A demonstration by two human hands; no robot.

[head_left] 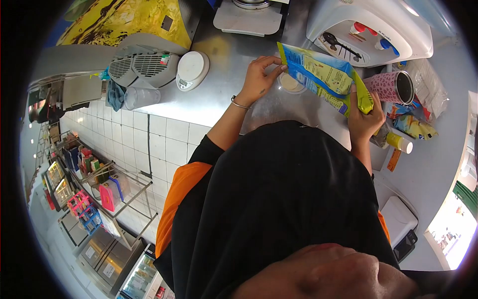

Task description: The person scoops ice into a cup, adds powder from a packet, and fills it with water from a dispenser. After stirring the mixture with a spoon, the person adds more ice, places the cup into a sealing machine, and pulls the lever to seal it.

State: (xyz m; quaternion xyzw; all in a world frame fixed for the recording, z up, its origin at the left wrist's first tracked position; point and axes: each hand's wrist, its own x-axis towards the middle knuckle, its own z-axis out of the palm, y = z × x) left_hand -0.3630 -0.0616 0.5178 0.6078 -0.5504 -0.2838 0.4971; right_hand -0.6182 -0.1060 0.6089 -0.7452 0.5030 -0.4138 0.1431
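Well to the left of the blue-and-yellow packet (323, 74), and nearer the wearer, are a pink basket (78, 203) and a blue basket (91, 220). Closer in, though well apart to the left of the packet, a blue cloth (115, 95) hangs beside a clear plastic jug (142, 98). Also left of the packet, on its far side from the baskets, is a grey vented appliance (154, 69); next along, less far to the packet's left, a round white scale (193, 70) sits on the steel counter (226, 74).

The left hand (261, 77), with a bangle at its wrist, is at the packet's left end, pinching the corner narrowly between thumb and fingers. The packet itself is over the counter between both hands, slanting from its left end down toward the wearer. A pale round container (290, 83) shows just beside the packet's near edge, partly covered by it. The right hand (366, 119) holds the packet's right end, its grip closed around the lime-green edge, thumb on the near face.

Beyond the packet, to its right, stands a white water dispenser (423, 42) with red and blue taps. Right of the packet, near it, a pink spotted tumbler (383, 85) lies tilted with its dark mouth showing; farther right and nearer the wearer is a yellow bottle (394, 139) with a white cap.
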